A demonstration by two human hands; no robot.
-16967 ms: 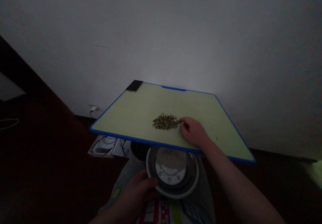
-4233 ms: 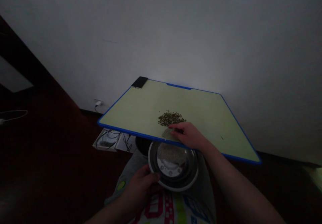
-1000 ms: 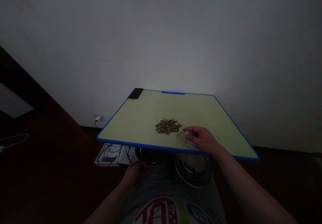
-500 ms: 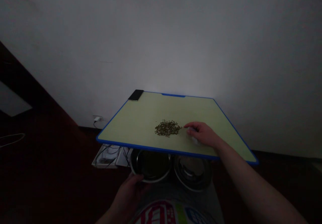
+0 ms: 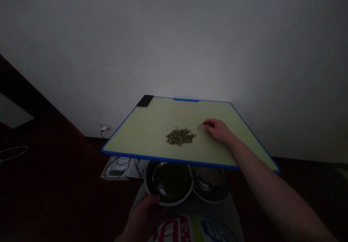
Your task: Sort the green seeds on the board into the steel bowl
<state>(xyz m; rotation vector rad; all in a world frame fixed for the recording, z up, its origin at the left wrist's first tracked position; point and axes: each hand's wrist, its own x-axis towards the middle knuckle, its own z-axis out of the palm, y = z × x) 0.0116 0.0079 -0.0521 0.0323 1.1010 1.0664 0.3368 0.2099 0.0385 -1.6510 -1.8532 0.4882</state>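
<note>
A small heap of dark green grains (image 5: 181, 136) lies in the middle of a pale green board with a blue rim (image 5: 127, 155). My right hand (image 5: 218, 130) rests on the board just right of and behind the heap, fingers curled together; what they hold, if anything, is hidden. My left hand (image 5: 144, 213) grips the near rim of a steel bowl (image 5: 170, 182) with dark contents, held below the board's front edge over my lap. A second steel bowl (image 5: 212, 184) sits beside it on the right.
A black phone (image 5: 145, 101) lies on the board's far left corner. A white wall rises behind the board. White boxes with cables (image 5: 116, 164) sit on the dark floor under the board's left side. A plug (image 5: 103, 128) is in the wall.
My right hand moved from beside the heap to farther back on the board. My left hand pulled the dark-filled bowl out from under the board towards me.
</note>
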